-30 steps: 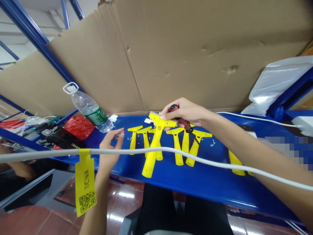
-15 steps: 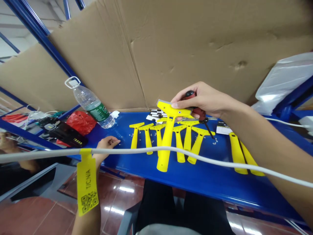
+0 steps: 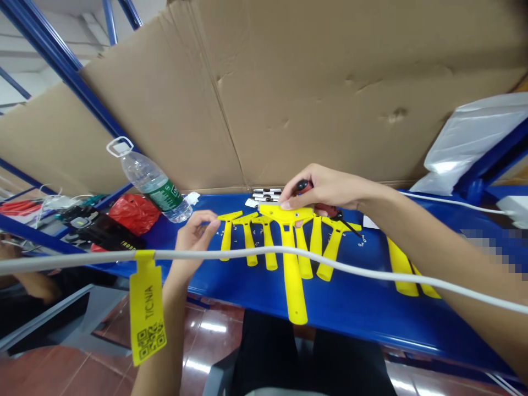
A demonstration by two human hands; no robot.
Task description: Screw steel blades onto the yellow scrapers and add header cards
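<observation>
My right hand [image 3: 325, 190] grips a yellow scraper [image 3: 293, 269] by its wide head, with the handle pointing down towards me. Tucked in the same hand is a red and black screwdriver [image 3: 330, 211], its dark shaft sticking out to the right. Thumb and fingertips of my left hand [image 3: 196, 239] are pinched together left of the scrapers; anything between them is too small to make out. Behind the held scraper, several more yellow scrapers [image 3: 270, 250] lie in a row, with small metal bits [image 3: 362, 242] scattered among them.
A water bottle [image 3: 159, 187] leans at the left beside a red plastic bag [image 3: 134, 213] and a black device [image 3: 99, 228]. A white cable [image 3: 231, 253] with a yellow tag [image 3: 148, 313] crosses the view. Cardboard [image 3: 309, 99] backs the blue table [image 3: 247, 286]. Another person's arm shows far left.
My right hand has lowered the scraper and brought it nearer to me, with the screwdriver still in hand. My left hand has risen and moved right, towards the row of scrapers.
</observation>
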